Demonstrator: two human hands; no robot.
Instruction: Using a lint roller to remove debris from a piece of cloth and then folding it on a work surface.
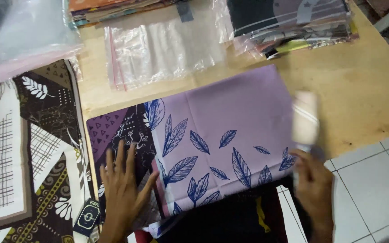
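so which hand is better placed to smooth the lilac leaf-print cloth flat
Probably the left hand: it lies open, palm down on the lilac leaf-print cloth. The right hand is at the cloth's right edge, gripping a blurred pale object.

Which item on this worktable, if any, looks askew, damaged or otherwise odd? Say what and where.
Nothing looks damaged or spilled. The lilac leaf-print cloth lies slightly tilted, its lower edge hanging over the table edge. The left hand presses it flat; the right hand holds a blurred pale object.

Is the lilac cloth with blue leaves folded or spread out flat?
Folded: the lilac cloth with blue leaves shows a crease and layered edges under the left hand.
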